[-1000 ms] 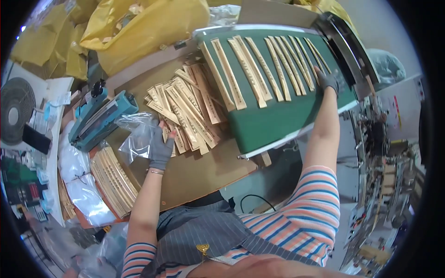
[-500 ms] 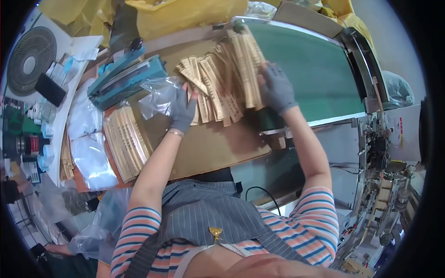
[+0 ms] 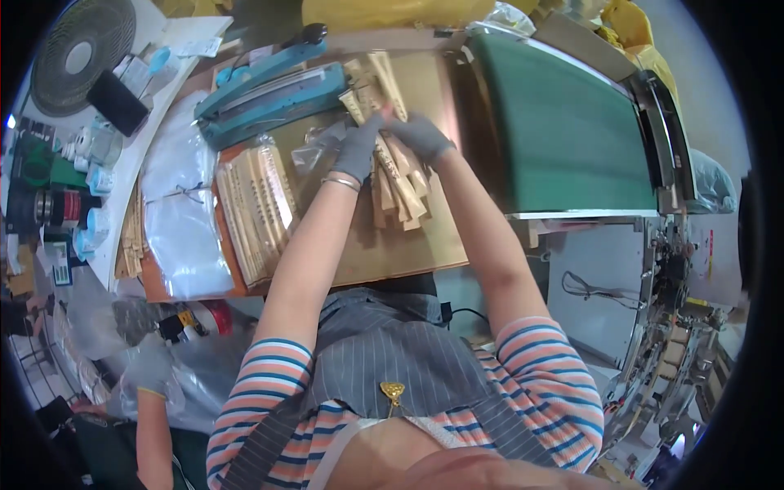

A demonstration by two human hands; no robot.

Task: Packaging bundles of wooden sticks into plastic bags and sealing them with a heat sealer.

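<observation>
My left hand (image 3: 359, 149), in a grey fingerless glove, closes on the near side of a loose bunch of long, narrow tan paper packets (image 3: 387, 167) with dark print. From the other side, my right hand (image 3: 420, 139), gloved alike, grips the same bunch, the two hands almost meeting. Packet ends stick out beyond and below the hands at mixed angles, over a brown board (image 3: 359, 255). A crumpled clear plastic bag (image 3: 317, 149) lies beside my left hand. My fingertips are partly hidden among the packets.
A blue bar sealer (image 3: 273, 102) stands at the back left. Bagged tan packets (image 3: 257, 208) and a stack of clear bags (image 3: 184, 233) lie left. A green conveyor belt (image 3: 572, 131) runs at right. A white shelf (image 3: 155, 122) holds a fan (image 3: 80, 55). Another person's arm (image 3: 153, 429) shows lower left.
My right hand has come left from the belt's edge with its packets to meet my left hand. The spread packets are now gathered between both hands. The whole view has shifted.
</observation>
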